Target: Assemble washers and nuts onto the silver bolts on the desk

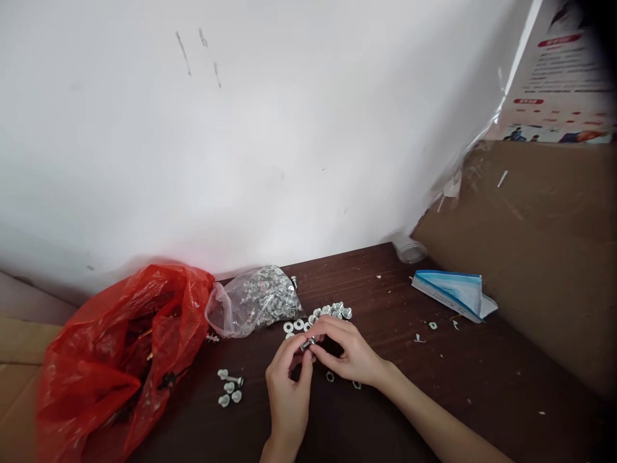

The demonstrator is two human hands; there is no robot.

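Between my two hands is a small silver bolt [307, 344]. My left hand [290, 379] pinches it between thumb and forefinger. The fingertips of my right hand [351, 352] close on its other end; whether they also hold a nut or washer is too small to tell. White washers [288, 327] and a cluster of silver bolt heads [337, 310] lie just behind my fingers. A hex nut [330, 376] rests under my right hand, with another nut [357, 385] nearby. Left of my hands lies a small group of bolts [229, 388].
A red plastic bag [178, 302] stands at the left. Beside it lies a clear bag of small hardware [272, 299]. On the right of the dark table [366, 276] are a blue-and-white folded packet [448, 289], a clear cup [409, 249] and scraps. A white wall and brown cardboard border the table.
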